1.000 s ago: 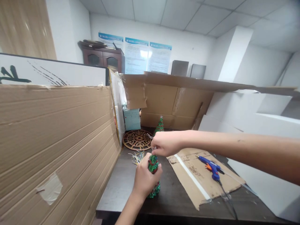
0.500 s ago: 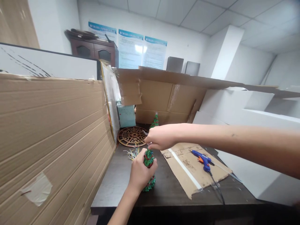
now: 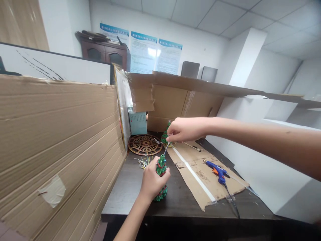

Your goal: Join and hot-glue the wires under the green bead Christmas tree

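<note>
My left hand (image 3: 151, 180) is closed around a small green beaded Christmas tree (image 3: 162, 193), which stands upright on the dark table and has red bands. Above its tip, my right hand (image 3: 184, 129) pinches the upper end of a thin pale wire (image 3: 166, 149). The wire slants down to the tree's top; whether it is fixed there I cannot tell. A second green beaded tree (image 3: 164, 137) stands farther back, partly behind my right hand.
A blue glue gun (image 3: 217, 171) lies on a cardboard sheet (image 3: 193, 192) at the right, its cord hanging over the table's front edge. Left of the tree are loose wires (image 3: 144, 163) and a round openwork mat (image 3: 140, 145). Cardboard walls (image 3: 62, 134) enclose the left and back.
My right hand has moved up and slightly right, away from the tree's tip, and the thin wire now shows between them. My left hand keeps its hold on the tree.
</note>
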`<state>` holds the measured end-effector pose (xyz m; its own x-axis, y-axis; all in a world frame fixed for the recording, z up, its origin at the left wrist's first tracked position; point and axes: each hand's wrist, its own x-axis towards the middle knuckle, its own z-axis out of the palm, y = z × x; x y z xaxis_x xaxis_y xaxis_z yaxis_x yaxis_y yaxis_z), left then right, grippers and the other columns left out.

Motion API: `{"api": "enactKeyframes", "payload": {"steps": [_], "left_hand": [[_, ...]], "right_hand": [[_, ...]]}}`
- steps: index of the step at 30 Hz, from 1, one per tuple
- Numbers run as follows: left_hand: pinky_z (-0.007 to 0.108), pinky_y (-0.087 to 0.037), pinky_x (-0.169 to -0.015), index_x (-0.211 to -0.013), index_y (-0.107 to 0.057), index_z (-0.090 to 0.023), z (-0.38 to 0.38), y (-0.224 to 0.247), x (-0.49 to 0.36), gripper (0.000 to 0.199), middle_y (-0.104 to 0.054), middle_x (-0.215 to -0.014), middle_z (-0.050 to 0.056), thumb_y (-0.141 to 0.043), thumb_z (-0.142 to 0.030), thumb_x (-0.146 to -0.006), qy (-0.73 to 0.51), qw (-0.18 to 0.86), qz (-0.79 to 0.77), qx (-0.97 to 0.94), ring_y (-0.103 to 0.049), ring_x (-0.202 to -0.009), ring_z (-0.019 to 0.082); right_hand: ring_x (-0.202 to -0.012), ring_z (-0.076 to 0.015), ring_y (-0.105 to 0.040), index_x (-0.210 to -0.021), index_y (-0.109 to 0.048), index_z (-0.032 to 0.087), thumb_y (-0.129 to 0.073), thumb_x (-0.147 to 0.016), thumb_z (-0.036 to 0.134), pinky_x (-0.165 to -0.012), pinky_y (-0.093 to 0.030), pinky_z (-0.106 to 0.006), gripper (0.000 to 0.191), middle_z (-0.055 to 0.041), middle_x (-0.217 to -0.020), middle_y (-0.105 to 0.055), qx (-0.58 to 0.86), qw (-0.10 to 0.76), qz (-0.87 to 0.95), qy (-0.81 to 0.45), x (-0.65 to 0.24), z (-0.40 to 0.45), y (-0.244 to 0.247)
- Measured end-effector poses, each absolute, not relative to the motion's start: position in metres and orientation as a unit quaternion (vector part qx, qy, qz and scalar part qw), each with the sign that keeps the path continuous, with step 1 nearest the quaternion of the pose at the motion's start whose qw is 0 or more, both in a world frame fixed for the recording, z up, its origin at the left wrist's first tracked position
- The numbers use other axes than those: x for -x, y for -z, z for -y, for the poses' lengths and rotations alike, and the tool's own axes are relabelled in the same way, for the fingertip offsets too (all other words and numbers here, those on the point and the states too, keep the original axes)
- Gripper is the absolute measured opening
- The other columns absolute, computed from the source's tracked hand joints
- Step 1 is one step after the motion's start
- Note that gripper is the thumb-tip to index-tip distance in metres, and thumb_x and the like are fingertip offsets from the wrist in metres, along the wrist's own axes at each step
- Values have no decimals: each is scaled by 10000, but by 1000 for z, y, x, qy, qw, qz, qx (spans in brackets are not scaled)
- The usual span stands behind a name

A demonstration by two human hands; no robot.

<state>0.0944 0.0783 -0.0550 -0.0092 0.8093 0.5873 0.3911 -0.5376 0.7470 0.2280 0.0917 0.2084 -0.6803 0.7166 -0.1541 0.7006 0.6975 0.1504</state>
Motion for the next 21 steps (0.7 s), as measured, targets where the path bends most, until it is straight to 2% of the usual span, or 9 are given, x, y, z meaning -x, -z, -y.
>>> {"api": "enactKeyframes", "payload": {"steps": [4,8,11,13,14,16,18,20,21], "left_hand": [[271,-377,-695,-808,-424,-238,-77,55,-94,232,-496,-710,-54,-634,-318,-867,-554,185,-447,-677,-491,-672,149],[270,-385,-695,-812,-432,-236,-78,56,-94,228,-503,-721,-50,-637,-318,-869,-559,176,-443,-678,-506,-683,151],[273,-397,-689,-821,-453,-234,-80,57,-93,212,-523,-731,-42,-627,-334,-887,-562,172,-444,-676,-519,-690,157],[278,-411,-679,-827,-472,-233,-81,58,-92,209,-534,-724,-36,-622,-360,-898,-559,176,-450,-673,-525,-683,162],[282,-420,-675,-825,-481,-233,-81,58,-92,210,-543,-722,-30,-619,-372,-900,-558,181,-453,-672,-531,-680,167],[297,-454,-679,-830,-520,-231,-79,59,-93,200,-586,-736,-10,-630,-387,-889,-563,193,-444,-670,-566,-686,182],[318,-502,-685,-841,-587,-234,-77,63,-92,195,-638,-756,12,-669,-411,-852,-596,214,-422,-649,-613,-688,203],[341,-546,-651,-827,-649,-261,-82,71,-89,232,-671,-754,21,-737,-469,-778,-675,241,-397,-573,-649,-664,231],[355,-561,-615,-778,-657,-278,-87,77,-85,267,-683,-751,24,-796,-492,-702,-730,249,-390,-503,-670,-672,258]], "right_hand": [[-577,-122,-549,-712,-661,156,-595,-973,345,-592,-382,-280,329,-16,-675,-686,-392,60,-918,-25,-237,-93,-225],[-610,-122,-577,-756,-679,148,-656,-947,406,-588,-402,-260,322,-10,-677,-680,-370,52,-928,8,-243,-97,-227],[-656,-128,-601,-949,-702,139,-722,-887,534,-583,-427,-245,400,-24,-784,-702,-354,-24,-930,97,-249,-105,-210],[-662,-127,-624,-1117,-680,144,-730,-875,556,-582,-464,-238,481,-28,-844,-707,-351,-108,-906,209,-255,-115,-190],[-655,-125,-625,-1141,-667,146,-724,-877,564,-580,-478,-235,498,-23,-831,-695,-351,-153,-886,261,-257,-120,-176],[-630,-112,-608,-1074,-654,147,-710,-869,618,-577,-486,-225,516,-8,-789,-664,-326,-249,-845,343,-261,-131,-142],[-583,-106,-587,-1004,-635,154,-648,-841,749,-550,-482,-224,617,-4,-754,-648,-291,-331,-791,424,-259,-140,-99],[-490,-109,-539,-956,-630,163,-438,-803,927,-468,-435,-224,802,-1,-672,-617,-281,-393,-710,513,-252,-151,-49],[-465,-116,-519,-915,-621,173,-357,-764,985,-439,-413,-228,868,-8,-647,-612,-286,-397,-676,551,-246,-159,-25]]}}
